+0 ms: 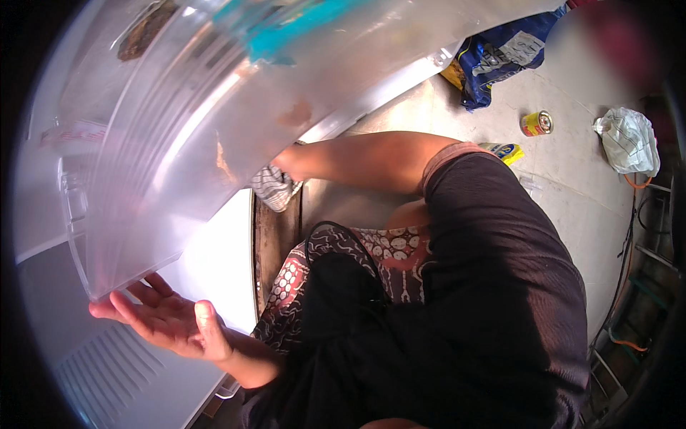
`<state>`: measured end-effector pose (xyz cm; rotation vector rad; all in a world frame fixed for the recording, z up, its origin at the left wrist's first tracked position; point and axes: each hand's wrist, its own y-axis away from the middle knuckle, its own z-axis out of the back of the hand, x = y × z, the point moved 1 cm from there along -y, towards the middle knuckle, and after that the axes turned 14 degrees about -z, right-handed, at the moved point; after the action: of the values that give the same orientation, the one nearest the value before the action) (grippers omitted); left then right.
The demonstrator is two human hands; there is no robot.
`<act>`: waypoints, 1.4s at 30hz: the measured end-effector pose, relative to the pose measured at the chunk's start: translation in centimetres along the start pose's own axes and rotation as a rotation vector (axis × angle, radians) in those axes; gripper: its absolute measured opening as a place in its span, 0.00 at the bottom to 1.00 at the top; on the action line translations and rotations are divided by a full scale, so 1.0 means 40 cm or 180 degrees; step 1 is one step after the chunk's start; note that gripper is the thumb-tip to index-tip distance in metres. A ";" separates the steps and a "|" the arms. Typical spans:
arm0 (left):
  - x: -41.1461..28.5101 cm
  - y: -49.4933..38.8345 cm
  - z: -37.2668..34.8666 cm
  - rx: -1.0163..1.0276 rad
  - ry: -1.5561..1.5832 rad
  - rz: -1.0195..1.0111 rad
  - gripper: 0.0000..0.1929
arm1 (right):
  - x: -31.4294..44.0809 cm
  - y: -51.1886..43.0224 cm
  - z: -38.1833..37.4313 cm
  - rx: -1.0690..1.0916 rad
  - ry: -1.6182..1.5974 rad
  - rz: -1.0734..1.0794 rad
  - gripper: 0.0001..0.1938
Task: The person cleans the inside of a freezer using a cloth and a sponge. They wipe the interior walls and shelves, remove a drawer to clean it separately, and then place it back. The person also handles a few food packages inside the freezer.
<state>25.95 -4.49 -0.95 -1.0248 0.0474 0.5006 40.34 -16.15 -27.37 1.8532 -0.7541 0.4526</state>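
A large clear plastic bin [177,204], like a refrigerator drawer, fills the upper left, tilted and partly blurred. Brown smears mark its wall, and a turquoise patch [289,35] shows on or through it. My left hand [171,322] is palm up under the bin's lower corner, fingers touching it and thumb free. My right arm reaches left across my knees. Much of my right hand [291,162] is hidden behind the bin's edge. A striped cloth [276,187] bunches at its fingers and appears to be in its grip.
A white ribbed panel [107,359] lies at lower left, beside a bright white surface [225,257]. On the tiled floor [563,214] are a blue printed bag [498,59], a small can [536,124], a yellow packet [506,153] and a white plastic bag [629,142]. Cables and metal frames line the right.
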 end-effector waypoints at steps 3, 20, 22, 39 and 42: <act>0.005 0.007 0.005 0.0034 -0.0029 0.0012 0.39 | -0.013 -0.051 0.142 0.0192 -0.0984 -0.0165 0.14; 0.008 0.018 0.011 0.0033 -0.0160 0.0080 0.41 | 0.253 0.142 0.607 -0.1638 -0.2875 0.1546 0.25; 0.007 0.019 0.012 0.0030 -0.0356 0.0074 0.44 | 0.247 0.126 0.509 -0.0841 -0.3028 0.1447 0.24; -0.012 0.000 -0.011 0.0065 -0.0139 0.0000 0.39 | 0.134 0.193 0.085 0.1708 -0.1772 0.0594 0.38; -0.007 0.012 -0.005 0.0061 -0.0106 0.0028 0.39 | 0.205 0.223 0.296 -0.0379 -0.0240 0.1499 0.27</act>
<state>25.55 -4.54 -1.36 -0.9977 0.0271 0.5242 39.85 -31.77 -20.85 1.5828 -1.2506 0.6222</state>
